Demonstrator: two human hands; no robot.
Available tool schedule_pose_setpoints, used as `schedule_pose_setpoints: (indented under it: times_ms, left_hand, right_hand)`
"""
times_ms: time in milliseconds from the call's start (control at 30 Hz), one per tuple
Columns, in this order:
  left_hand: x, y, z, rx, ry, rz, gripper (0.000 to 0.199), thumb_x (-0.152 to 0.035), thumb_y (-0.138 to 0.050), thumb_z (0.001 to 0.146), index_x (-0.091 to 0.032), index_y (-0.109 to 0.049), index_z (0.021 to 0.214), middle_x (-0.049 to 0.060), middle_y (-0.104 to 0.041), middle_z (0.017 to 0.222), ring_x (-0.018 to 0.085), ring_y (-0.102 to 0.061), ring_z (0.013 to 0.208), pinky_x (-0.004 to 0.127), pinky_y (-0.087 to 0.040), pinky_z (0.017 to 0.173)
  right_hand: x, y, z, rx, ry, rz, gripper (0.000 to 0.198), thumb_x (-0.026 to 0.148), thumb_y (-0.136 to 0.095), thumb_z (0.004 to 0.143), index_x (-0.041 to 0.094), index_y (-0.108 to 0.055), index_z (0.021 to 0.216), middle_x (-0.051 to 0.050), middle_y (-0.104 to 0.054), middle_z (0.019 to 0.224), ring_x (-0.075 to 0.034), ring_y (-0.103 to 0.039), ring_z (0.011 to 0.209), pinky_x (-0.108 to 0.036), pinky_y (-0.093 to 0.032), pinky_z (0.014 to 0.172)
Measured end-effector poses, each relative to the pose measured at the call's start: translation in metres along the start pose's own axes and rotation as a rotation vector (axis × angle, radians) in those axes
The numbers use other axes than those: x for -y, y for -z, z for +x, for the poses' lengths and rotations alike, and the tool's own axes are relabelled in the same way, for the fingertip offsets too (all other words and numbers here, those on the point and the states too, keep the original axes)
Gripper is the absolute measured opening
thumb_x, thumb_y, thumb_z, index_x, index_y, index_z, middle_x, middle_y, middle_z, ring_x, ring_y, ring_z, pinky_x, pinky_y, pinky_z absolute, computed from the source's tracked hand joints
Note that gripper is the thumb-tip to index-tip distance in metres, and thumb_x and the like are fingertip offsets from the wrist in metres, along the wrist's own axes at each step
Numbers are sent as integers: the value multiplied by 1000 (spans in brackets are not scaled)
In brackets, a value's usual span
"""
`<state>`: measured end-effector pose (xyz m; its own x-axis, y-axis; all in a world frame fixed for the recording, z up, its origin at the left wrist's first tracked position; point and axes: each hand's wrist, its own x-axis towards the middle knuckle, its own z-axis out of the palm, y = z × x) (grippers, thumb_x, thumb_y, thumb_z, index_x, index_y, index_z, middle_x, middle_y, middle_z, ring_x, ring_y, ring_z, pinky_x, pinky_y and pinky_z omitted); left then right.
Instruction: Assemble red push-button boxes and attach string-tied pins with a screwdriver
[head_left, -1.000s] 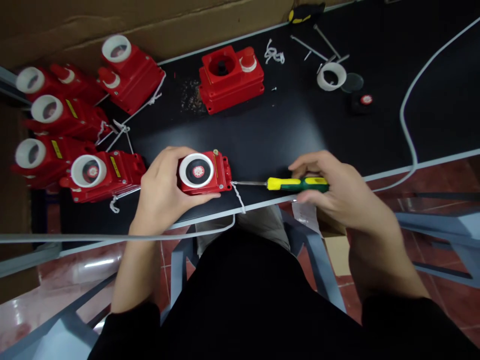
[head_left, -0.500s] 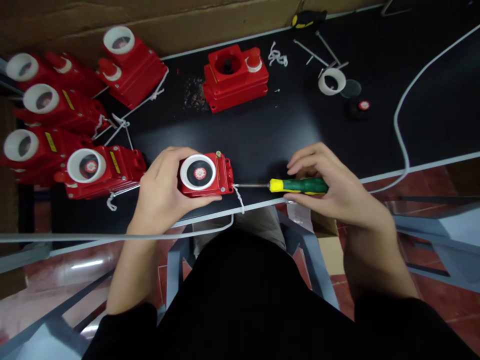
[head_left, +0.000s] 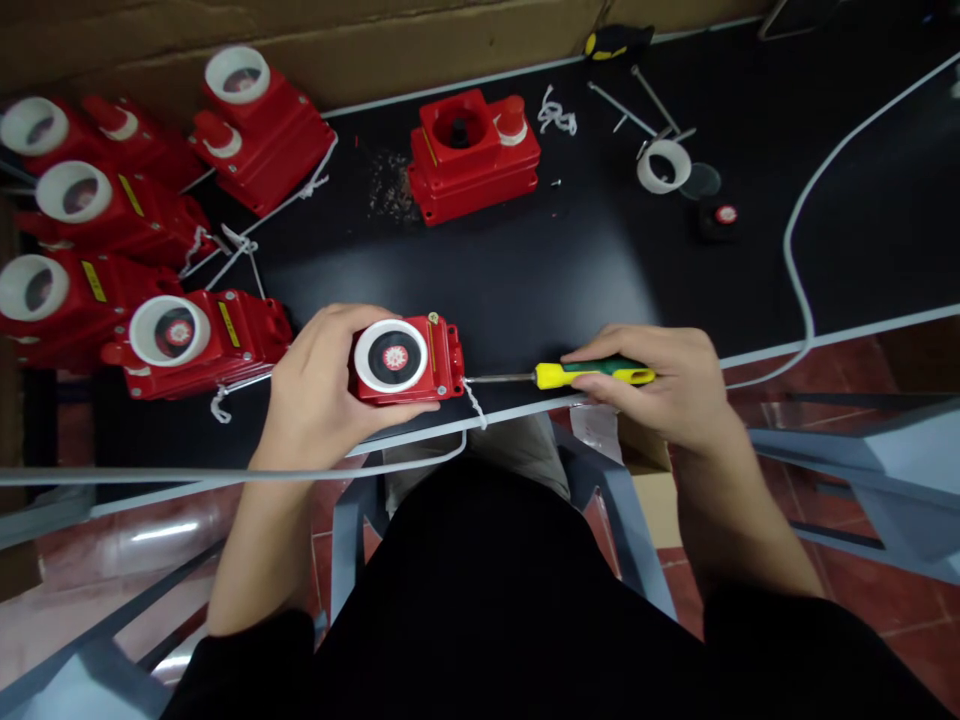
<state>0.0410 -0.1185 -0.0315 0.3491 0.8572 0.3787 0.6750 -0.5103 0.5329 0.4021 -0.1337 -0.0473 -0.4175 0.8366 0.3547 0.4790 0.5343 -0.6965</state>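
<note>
My left hand (head_left: pixel 319 385) is wrapped round a red box (head_left: pixel 442 365) with a white ring and a black disc bearing a red-and-white emblem on its face. The box is at the table's front edge, and a short white cord (head_left: pixel 475 405) hangs from its right end. My right hand (head_left: pixel 660 380) grips the yellow-and-green handle of a screwdriver (head_left: pixel 555 375). Its shaft points left, and the tip meets the right end of the box near the cord; the exact contact is too small to make out.
Several similar red boxes (head_left: pixel 262 150) crowd the left side. Another red box (head_left: pixel 476 165) with an open round hole stands at the back, beside dark crumbs. Back right lie a white ring (head_left: pixel 664 166), metal rods, a small black part (head_left: pixel 718 218) and a yellow-and-black tool (head_left: pixel 619 41). A white cable (head_left: pixel 799 240) crosses the right.
The fingers of my right hand have gone from loosely spread to closed round the screwdriver handle, which has rotated to show more yellow. My left hand still holds the box.
</note>
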Motion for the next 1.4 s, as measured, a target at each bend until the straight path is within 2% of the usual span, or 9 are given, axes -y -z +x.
schedule_pose_setpoints:
  times_ms: [200, 333, 500, 633, 767, 933, 1133, 1267, 1400]
  left_hand:
    - [-2, 2, -2, 8, 37, -4, 71, -60, -106, 78, -29, -70, 130, 5, -83, 126, 32, -81, 112, 47, -67, 101]
    - [-3, 2, -3, 9, 45, -40, 71, -59, -107, 77, -29, -69, 130, 5, -84, 127, 32, -82, 112, 48, -67, 100]
    - [-1, 1, -4, 10, 41, -32, 72, -59, -107, 78, -31, -69, 132, 5, -83, 127, 33, -82, 113, 51, -68, 100]
    - [0, -1, -4, -13, 11, -48, 69, -59, -105, 81, -33, -68, 134, 4, -82, 127, 32, -82, 113, 51, -69, 99]
    - [-1, 0, -2, -2, 10, -27, 68, -60, -104, 82, -32, -68, 132, 4, -83, 127, 32, -82, 114, 51, -70, 100]
    - [-2, 1, -1, -7, -8, -8, 65, -60, -103, 84, -32, -68, 132, 2, -83, 125, 30, -82, 110, 50, -70, 96]
    - [-3, 1, -3, 5, 28, 8, 71, -59, -106, 79, -28, -69, 131, 4, -83, 126, 31, -81, 113, 49, -68, 101]
    - [-3, 1, -4, 14, 36, 19, 75, -62, -107, 76, -27, -70, 130, 6, -83, 126, 32, -81, 111, 49, -66, 101]
    - [-1, 1, -3, 2, 14, 12, 71, -60, -106, 79, -28, -70, 130, 6, -83, 126, 32, -81, 111, 48, -67, 101]
  right_hand:
    - [-1, -1, 1, -10, 13, 23, 26, 41, -96, 92, 28, -81, 109, -5, -83, 107, -23, -80, 91, -37, -66, 77]
    - [-2, -1, 0, -34, 14, 19, 3, 32, -82, 105, 29, -82, 104, 0, -82, 90, -18, -77, 75, -33, -61, 68]
    - [-1, -1, 0, -14, 34, 37, 26, 37, -95, 93, 29, -82, 114, -5, -83, 107, -21, -79, 86, -36, -66, 74]
    - [-1, -1, -1, -25, 36, 16, 11, 36, -88, 100, 31, -84, 110, 0, -85, 94, -19, -80, 78, -33, -65, 69]
    - [-1, 0, 1, 0, 33, -13, 29, 49, -94, 95, 31, -83, 115, -4, -84, 107, -23, -81, 88, -38, -68, 75]
    - [0, 1, 2, -22, 74, -27, 10, 34, -86, 103, 29, -80, 109, -1, -81, 93, -19, -77, 77, -33, -63, 67]
    - [-1, 1, 3, 12, 38, -27, 24, 42, -93, 95, 29, -79, 110, -4, -81, 104, -22, -79, 84, -37, -65, 70]
    - [-1, -1, 3, -25, 58, -45, 5, 35, -80, 106, 30, -81, 105, 0, -82, 89, -19, -76, 71, -34, -58, 62]
    - [-2, 0, 5, 9, 46, -56, 21, 43, -87, 101, 27, -79, 112, -5, -83, 107, -22, -81, 90, -35, -64, 73]
